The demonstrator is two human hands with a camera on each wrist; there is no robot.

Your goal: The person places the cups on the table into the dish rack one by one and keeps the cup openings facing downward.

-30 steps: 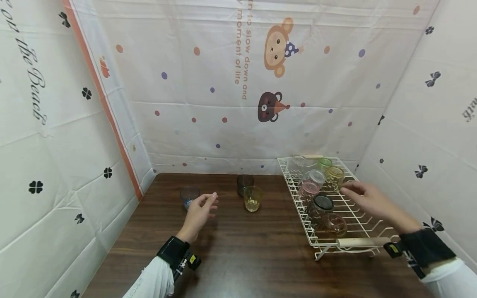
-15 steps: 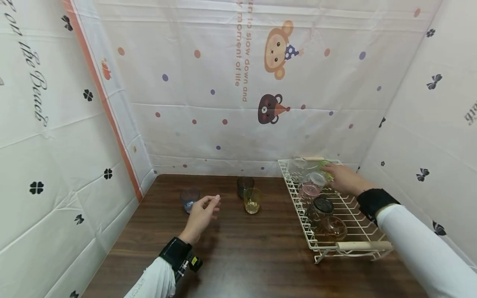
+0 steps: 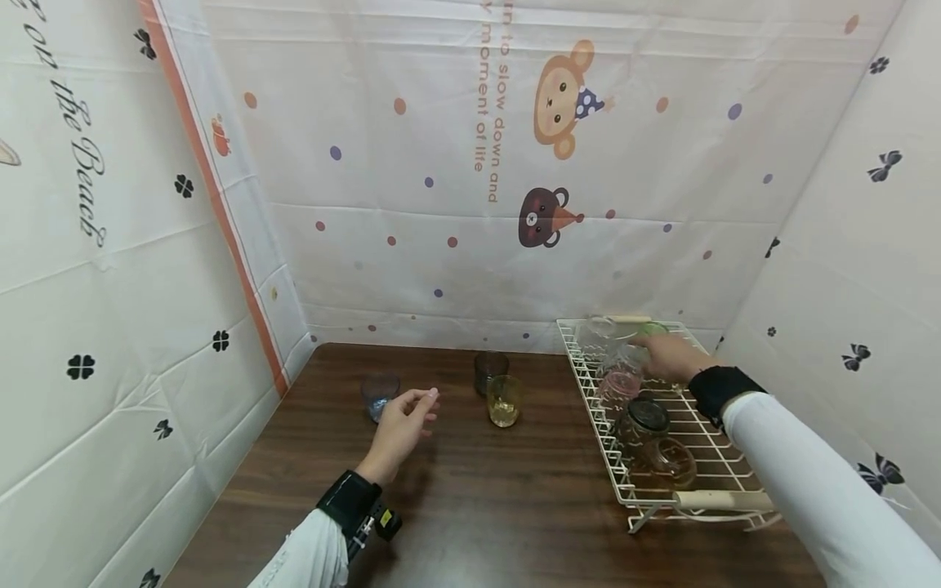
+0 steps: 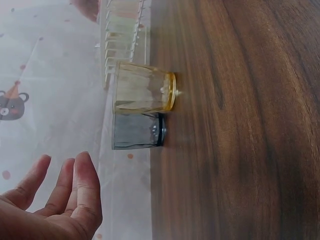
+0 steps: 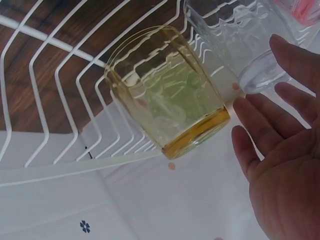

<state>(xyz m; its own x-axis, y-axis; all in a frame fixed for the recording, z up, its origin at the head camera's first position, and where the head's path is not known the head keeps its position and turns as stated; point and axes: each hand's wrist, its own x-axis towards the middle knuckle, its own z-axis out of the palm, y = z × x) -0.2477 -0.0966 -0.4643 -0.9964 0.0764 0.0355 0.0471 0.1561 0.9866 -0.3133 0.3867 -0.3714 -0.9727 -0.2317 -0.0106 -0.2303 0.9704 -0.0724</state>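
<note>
My left hand hovers open above the brown table, just right of a blue glass. Its straight fingers hold nothing. A dark glass and a yellow glass stand upright together further right, shown as the dark glass and yellow glass in the left wrist view. My right hand reaches into the far end of a white wire rack. Its open fingers lie beside the base of a yellow glass on its side and a clear glass.
The rack also holds a pink glass, a green glass, a dark-lidded jar and an amber glass. Patterned cloth walls close in the table on three sides.
My right hand has moved from the rack's middle to its far end, among the glasses there. My left hand has stayed open near the blue glass.
</note>
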